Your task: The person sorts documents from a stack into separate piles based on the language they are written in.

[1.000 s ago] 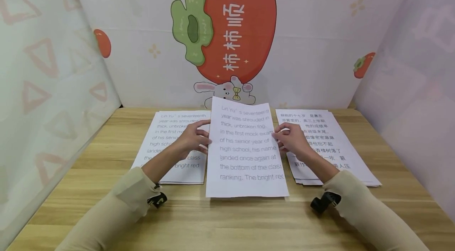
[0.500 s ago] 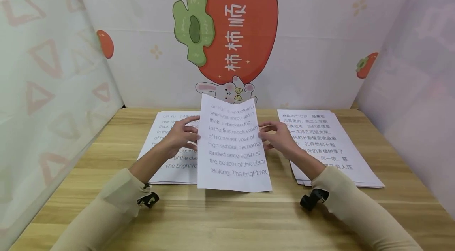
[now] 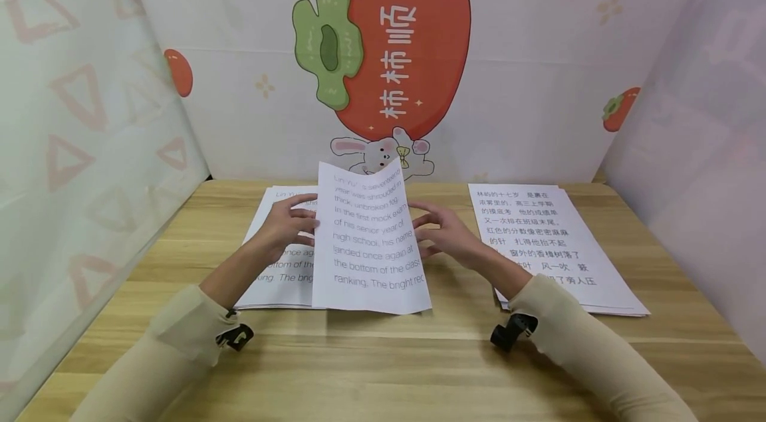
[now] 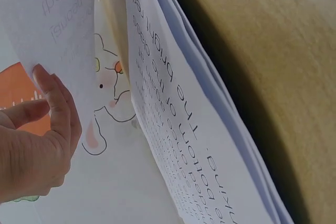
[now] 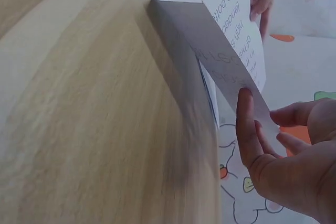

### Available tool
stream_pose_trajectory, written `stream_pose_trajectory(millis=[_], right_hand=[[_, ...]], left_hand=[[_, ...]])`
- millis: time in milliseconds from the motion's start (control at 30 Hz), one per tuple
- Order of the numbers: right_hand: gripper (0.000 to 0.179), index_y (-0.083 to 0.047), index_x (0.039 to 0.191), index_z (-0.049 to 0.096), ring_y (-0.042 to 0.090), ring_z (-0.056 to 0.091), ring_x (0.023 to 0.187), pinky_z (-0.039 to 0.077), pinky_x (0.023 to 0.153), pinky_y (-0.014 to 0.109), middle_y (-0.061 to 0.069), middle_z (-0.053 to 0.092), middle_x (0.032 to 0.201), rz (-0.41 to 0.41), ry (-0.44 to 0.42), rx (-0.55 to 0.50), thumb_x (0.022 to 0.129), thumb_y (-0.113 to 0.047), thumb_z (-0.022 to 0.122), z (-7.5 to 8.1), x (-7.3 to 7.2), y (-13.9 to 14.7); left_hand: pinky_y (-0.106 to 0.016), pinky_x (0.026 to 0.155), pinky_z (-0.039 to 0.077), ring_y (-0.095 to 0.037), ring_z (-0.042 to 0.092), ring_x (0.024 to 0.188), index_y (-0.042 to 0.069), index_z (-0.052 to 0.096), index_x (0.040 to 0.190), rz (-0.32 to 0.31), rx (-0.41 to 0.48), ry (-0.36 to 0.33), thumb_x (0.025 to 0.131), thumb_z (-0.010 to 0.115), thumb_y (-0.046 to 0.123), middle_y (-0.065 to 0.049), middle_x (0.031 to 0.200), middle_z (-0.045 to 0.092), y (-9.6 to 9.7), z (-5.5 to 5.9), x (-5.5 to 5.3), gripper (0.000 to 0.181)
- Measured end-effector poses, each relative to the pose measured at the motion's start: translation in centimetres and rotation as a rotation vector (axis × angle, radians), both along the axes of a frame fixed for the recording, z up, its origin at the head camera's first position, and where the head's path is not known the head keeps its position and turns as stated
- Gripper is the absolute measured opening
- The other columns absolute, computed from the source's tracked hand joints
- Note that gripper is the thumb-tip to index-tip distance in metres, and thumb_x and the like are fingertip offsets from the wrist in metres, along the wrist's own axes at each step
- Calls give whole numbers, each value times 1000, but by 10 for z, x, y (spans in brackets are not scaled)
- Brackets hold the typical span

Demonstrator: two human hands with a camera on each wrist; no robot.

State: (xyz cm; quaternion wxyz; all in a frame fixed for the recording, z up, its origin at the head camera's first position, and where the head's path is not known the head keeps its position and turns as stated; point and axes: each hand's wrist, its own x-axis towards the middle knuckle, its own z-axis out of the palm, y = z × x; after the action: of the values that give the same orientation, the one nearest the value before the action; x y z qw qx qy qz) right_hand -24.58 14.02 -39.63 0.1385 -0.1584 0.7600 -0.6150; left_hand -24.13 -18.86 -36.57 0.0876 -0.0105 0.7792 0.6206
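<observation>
A white sheet of paper [image 3: 368, 256] printed with English text is held up between both hands, its sides bent into a curve. My left hand [image 3: 278, 229] holds its left edge by the fingertips, over a stack of English-printed sheets [image 3: 281, 292]. At the opposite edge my right hand [image 3: 451, 236] pinches the sheet between thumb and fingers. From the right wrist view, the fingers [image 5: 244, 114] lie on the back of the sheet [image 5: 210, 40]. The raised sheet covers the right part of the left stack. In the left wrist view that stack [image 4: 184, 114] shows several layered edges.
A stack of sheets with Chinese text [image 3: 538, 222] lies on the right of the wooden table [image 3: 383, 369]; my right forearm crosses its lower left part. Behind the table hangs a cloth backdrop [image 3: 526, 116] with a large persimmon print. White cloth walls stand at both sides.
Both hands have carried the sheet leftward, from between the two stacks to partly over the left stack. The sheet has become more curved. The Chinese stack is less covered by my right hand.
</observation>
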Motion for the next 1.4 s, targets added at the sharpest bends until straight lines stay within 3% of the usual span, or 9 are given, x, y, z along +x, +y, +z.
stream_pose_trajectory(millis=[133,333,633,767,1067,1267,1400], right_hand=[[65,-13,160,40,31,60,115,65,81,44,24,56,131,29,-24,-67,100,2,59,1,-3,-13],[60,-12,156,46,30,55,122,65,84,44,23,53,134,6,-65,-138,100,2,61,1,-8,-36],[53,-7,153,50,32,61,122,61,94,51,22,51,143,-8,-139,-251,101,1,61,-1,-11,-68],[55,-3,154,46,31,62,120,59,96,52,24,51,145,26,-159,-286,101,1,61,-1,-9,-80],[65,-3,158,39,26,63,114,53,101,56,23,49,146,58,-220,-324,98,4,62,-3,-6,-97],[68,-7,161,32,36,61,122,55,100,55,25,46,151,105,-226,-280,100,3,58,-6,-6,-97],[72,-8,164,26,43,59,129,55,100,54,27,43,155,132,-238,-263,100,1,58,-9,-6,-94]], left_hand=[[-27,68,64,-15,65,80,5,38,159,10,-4,12,99,59,-6,-17,116,60,-6,3,0,64],[-26,71,63,-15,64,82,3,37,159,28,-33,8,101,57,-4,-20,127,55,-20,8,1,61],[-29,85,62,-16,65,92,0,39,158,88,-126,10,105,53,4,-27,143,49,-48,9,-1,54],[-24,82,61,-14,63,91,0,41,157,145,-152,-7,106,53,5,-25,143,49,-59,7,-3,53],[-17,69,57,-4,61,79,-2,41,156,200,-155,10,106,51,5,-18,129,54,-77,1,-7,51],[-18,74,58,-9,62,89,-3,37,157,203,-182,-9,106,51,4,-28,143,51,-91,-6,-9,54],[-17,77,56,-24,62,112,-4,32,159,216,-185,-35,106,50,6,-31,152,44,-99,-10,-10,57]])
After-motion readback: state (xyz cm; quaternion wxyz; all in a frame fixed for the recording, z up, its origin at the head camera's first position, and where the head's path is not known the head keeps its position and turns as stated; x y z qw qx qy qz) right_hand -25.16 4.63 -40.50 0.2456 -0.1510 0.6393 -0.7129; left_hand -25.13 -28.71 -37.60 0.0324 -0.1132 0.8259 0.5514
